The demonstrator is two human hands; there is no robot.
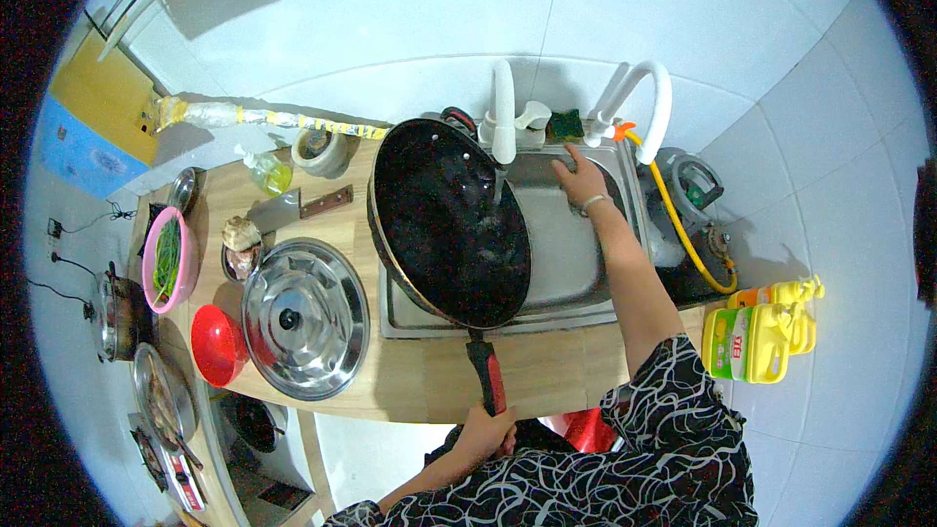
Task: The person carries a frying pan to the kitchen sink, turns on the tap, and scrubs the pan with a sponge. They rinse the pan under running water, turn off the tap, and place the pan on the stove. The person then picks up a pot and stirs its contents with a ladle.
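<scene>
A large black wok (450, 234) is tilted over the left part of the stainless steel sink (564, 263), with water running into it from a white faucet (503, 113). My left hand (487, 430) grips the wok's black and red handle (487, 373) near the counter's front edge. Over the sink's back right part my right hand (580, 177) is held with its fingers apart and nothing in it. Just behind its fingertips, a dark green scouring pad (565, 125) lies on the sink's back ledge, beside the white faucet lever (534, 116).
Left of the wok are a steel lid (322, 351), a cleaver (326, 203), a stone mortar (320, 161), a red bowl (218, 344) and a pink basin of greens (151, 256). A second faucet (655, 88), a yellow hose (670, 216) and yellow jugs (768, 344) are at right.
</scene>
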